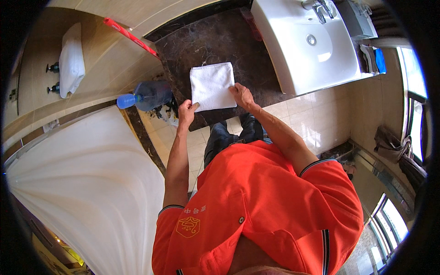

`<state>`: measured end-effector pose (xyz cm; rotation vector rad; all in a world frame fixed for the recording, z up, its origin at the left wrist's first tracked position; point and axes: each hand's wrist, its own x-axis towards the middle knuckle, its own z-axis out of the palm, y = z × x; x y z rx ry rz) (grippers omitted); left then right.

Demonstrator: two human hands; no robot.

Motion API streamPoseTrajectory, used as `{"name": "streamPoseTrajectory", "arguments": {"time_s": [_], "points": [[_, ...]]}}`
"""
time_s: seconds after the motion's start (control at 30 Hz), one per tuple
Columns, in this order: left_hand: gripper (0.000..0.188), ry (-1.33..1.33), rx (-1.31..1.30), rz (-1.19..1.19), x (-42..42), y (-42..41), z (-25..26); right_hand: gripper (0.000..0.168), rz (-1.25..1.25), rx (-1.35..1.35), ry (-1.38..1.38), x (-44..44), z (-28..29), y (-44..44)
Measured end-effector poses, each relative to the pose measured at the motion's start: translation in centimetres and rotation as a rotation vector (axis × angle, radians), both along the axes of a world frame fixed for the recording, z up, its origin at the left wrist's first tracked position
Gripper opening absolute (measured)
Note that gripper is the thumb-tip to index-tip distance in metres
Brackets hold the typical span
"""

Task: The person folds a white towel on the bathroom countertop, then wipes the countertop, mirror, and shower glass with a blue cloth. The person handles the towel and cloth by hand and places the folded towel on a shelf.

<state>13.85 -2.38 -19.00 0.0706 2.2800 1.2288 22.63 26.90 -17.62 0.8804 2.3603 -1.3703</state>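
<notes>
A white towel (pixel 213 87), folded into a near square, lies flat on the dark marble-look countertop (pixel 209 41). My left hand (pixel 187 112) pinches its near left corner, thumb on top. At the opposite side, my right hand (pixel 242 95) grips the right edge of the cloth with thumb and fingers. The fingertips under the towel are partly hidden.
Right of the towel stands a white washbasin (pixel 295 51) with a chrome faucet (pixel 321 10). A red pole (pixel 132 38) leans at the counter's left end, above a large blue plastic bottle (pixel 151 94). White curtain fabric (pixel 92 178) hangs at the left.
</notes>
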Motion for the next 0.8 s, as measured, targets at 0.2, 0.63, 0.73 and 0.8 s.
{"name": "streamPoseTrajectory", "arguments": {"time_s": [0.2,0.63,0.73,0.8], "points": [[0.018,0.228,-0.268,0.019,0.2,2.3,1.2,0.04,0.03,0.136,-0.045,-0.5,0.0,-0.9],[0.074,0.647,-0.463,-0.537,-5.1,11.0,2.6,0.039,0.046,0.157,-0.176,-1.3,0.3,-0.9],[0.074,0.679,-0.445,-0.534,-5.3,10.8,1.8,0.04,0.066,0.144,-0.188,-1.5,0.5,-0.6],[0.078,0.727,-0.387,-0.501,-5.1,10.8,2.0,0.043,0.048,0.143,-0.176,-1.5,1.0,-0.4]]}}
